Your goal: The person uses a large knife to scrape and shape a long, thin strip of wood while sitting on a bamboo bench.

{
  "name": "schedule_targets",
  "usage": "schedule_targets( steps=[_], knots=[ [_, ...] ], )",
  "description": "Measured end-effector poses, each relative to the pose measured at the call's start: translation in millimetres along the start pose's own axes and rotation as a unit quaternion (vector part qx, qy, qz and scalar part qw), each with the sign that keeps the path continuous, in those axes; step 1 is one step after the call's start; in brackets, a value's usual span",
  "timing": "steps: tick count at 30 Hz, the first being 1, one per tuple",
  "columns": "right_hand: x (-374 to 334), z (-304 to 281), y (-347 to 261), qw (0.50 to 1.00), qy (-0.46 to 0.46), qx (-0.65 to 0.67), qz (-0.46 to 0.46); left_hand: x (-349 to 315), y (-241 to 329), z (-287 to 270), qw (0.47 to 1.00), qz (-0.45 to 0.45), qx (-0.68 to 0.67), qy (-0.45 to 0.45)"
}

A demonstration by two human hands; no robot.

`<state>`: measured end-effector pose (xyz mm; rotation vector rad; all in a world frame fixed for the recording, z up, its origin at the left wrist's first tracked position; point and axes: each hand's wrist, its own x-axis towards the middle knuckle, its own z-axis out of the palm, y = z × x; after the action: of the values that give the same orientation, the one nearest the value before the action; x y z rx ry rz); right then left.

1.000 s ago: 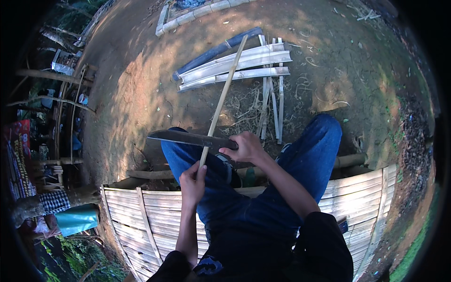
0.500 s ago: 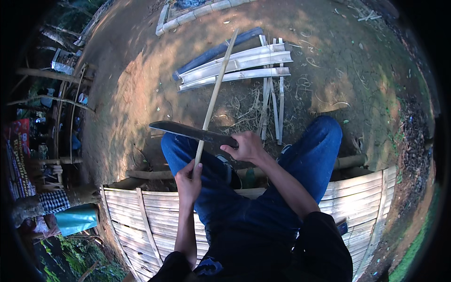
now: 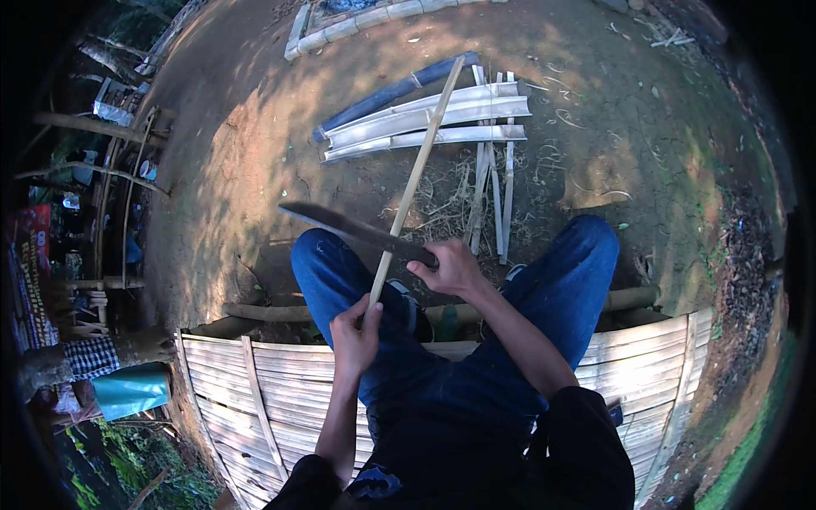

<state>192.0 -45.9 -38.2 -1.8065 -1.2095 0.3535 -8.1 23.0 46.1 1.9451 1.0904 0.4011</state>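
Note:
My left hand (image 3: 355, 338) is closed around the near end of a long pale bamboo strip (image 3: 421, 161), which slants up and away to the right between my knees. In my right hand (image 3: 449, 270) is the handle of a machete (image 3: 353, 228). Its dark, slightly blurred blade points to the left and lies across the strip, a little beyond my left hand. The blade hides a short part of the strip. Both hands are above my lap, close to the blue jeans on my legs.
Split bamboo pieces (image 3: 442, 113) and a dark pole (image 3: 374, 98) lie on the earth ahead, with narrow strips (image 3: 507, 195) and curled shavings (image 3: 438, 204) nearby. I sit on a slatted bamboo bench (image 3: 293, 374). A teal sheet (image 3: 132, 391) hangs at the left.
The strip's far end has swung to the right, and my left hand has shifted slightly right with it. The machete has tilted a little, its tip moving slightly right.

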Motion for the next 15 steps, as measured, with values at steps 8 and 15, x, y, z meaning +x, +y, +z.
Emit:
schedule_targets(
  steps=[8,15],
  knots=[
    [6.3,-9.1,5.3,0.998,0.025,-0.047,-0.043,-6.6,-2.3,-3.9,1.000,0.010,0.012,0.001],
    [-1.3,0.7,0.9,0.996,0.018,0.087,0.012,-3.0,-12.3,6.3,0.999,0.043,-0.016,0.019]
  ],
)
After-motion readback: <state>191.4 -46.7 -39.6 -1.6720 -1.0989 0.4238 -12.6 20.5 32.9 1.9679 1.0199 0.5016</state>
